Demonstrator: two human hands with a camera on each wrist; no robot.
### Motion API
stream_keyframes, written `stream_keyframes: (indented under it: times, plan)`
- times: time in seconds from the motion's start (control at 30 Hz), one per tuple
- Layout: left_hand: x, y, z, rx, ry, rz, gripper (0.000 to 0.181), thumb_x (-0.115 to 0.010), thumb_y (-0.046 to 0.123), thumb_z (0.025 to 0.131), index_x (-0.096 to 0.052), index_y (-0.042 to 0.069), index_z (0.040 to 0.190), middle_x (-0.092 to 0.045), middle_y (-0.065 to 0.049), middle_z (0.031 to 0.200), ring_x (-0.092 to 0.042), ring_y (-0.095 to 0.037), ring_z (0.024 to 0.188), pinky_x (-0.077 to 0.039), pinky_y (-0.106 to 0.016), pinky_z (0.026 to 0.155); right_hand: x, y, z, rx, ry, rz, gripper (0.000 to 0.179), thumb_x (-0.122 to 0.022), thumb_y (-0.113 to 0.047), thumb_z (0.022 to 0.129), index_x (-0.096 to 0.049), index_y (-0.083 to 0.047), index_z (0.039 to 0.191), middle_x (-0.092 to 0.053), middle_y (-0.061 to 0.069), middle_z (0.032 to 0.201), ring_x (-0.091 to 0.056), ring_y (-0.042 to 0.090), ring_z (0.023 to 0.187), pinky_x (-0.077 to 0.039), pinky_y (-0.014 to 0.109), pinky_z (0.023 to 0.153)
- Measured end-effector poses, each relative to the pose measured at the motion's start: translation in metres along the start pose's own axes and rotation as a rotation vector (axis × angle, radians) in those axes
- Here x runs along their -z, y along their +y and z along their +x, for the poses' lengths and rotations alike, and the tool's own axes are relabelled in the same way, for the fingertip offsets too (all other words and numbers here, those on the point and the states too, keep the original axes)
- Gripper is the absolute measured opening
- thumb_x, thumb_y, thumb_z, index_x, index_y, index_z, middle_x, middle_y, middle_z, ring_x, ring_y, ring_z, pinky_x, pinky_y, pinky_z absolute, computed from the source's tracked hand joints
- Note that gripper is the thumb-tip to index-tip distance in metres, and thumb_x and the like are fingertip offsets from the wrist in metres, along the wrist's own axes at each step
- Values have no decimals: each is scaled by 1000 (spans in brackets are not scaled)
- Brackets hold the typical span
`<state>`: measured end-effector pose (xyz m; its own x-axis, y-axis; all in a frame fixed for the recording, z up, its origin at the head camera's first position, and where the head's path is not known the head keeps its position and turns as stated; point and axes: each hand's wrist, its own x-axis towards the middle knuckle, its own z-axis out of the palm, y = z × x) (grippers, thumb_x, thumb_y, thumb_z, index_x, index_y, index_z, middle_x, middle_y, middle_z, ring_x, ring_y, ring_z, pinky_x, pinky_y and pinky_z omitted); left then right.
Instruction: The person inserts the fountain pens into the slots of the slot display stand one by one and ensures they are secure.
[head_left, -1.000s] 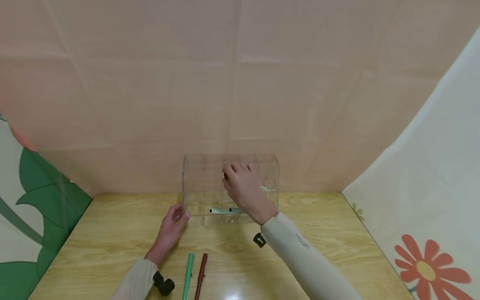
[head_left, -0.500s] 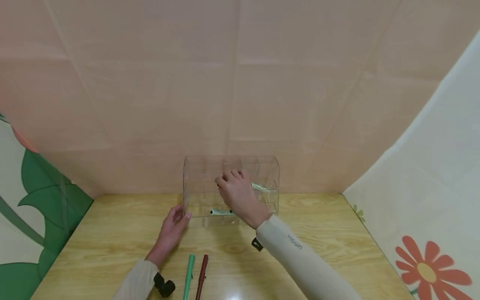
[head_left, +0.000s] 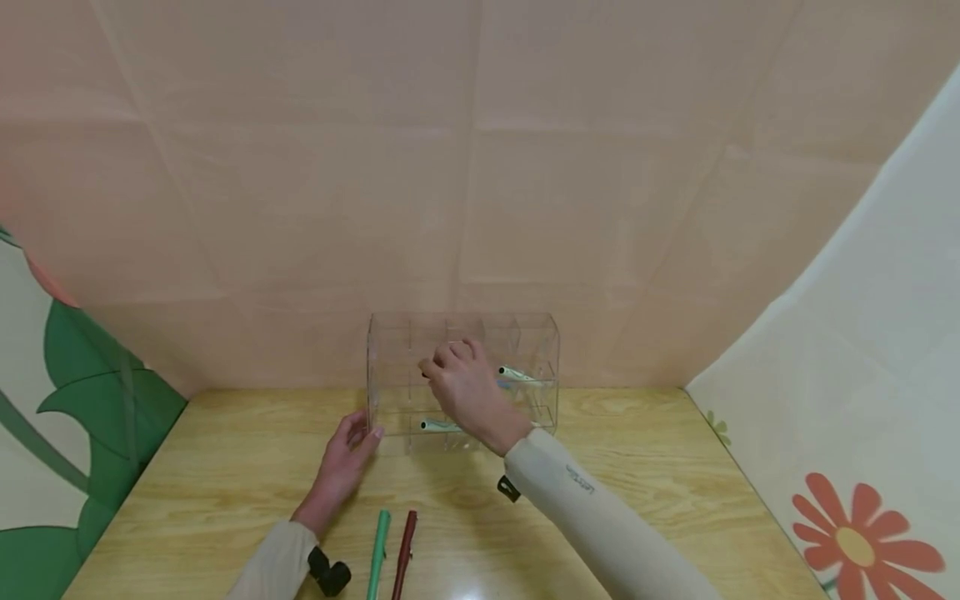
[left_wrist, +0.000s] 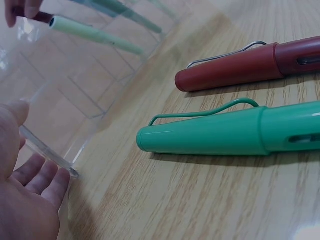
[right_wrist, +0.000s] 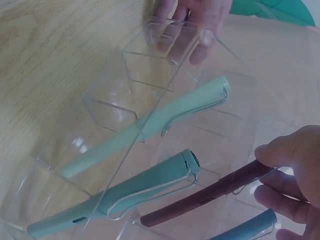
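In the head view a clear acrylic pen rack stands at the back of the table. My left hand grips its lower left edge, thumb on one side of the panel and fingers on the other. My right hand, in front of the rack, pinches a dark red pen by its clip end; its far end points into the rack. In the right wrist view a mint pen, a teal pen and a blue pen lie in the rack around it.
A green pen and a red pen lie side by side on the wooden table, near its front. A pinkish cloth backdrop hangs right behind the rack.
My right hand has moved left and slightly down across the front of the rack, uncovering a light green pen at the right. The left hand stays on the rack's edge.
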<state>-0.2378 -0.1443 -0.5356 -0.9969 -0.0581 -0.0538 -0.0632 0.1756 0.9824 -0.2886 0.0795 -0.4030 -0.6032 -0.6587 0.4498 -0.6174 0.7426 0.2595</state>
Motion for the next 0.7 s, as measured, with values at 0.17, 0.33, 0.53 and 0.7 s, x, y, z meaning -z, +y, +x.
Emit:
stream_keyframes:
  times: [0.17, 0.33, 0.53, 0.7]
  plan:
    - [-3, 0, 0, -7, 4, -1, 58, -59, 22, 111, -37, 1, 159, -43, -30, 163, -41, -49, 154, -42, -62, 124, -1, 0, 0, 0, 3, -3, 20, -74, -21, 102, -78, -20, 121, -76, -1, 108, -72, 20, 105, -53, 52, 117]
    - [-4, 0, 0, -3, 10, 4, 57, -59, 20, 110, -36, 0, 159, -44, -30, 163, -42, -49, 153, -42, -62, 125, -1, 2, -1, -10, 55, 12, 17, -79, -21, 98, -79, -19, 114, -76, 0, 103, -73, 21, 102, -54, 53, 114]
    - [-3, 1, 1, -5, 11, 2, 57, -59, 21, 111, -37, 0, 159, -44, -30, 163, -42, -49, 153, -41, -62, 125, -2, 4, 0, -16, 98, 35, 13, -81, -22, 97, -78, -17, 108, -76, 0, 101, -73, 22, 100, -55, 53, 112]
    - [-2, 2, -1, 1, 4, 1, 59, -59, 25, 111, -35, 0, 160, -42, -30, 164, -40, -50, 155, -40, -63, 126, -2, 4, 0, -23, 76, 52, 14, -79, -22, 98, -76, -16, 110, -76, 1, 103, -73, 22, 101, -53, 54, 114]
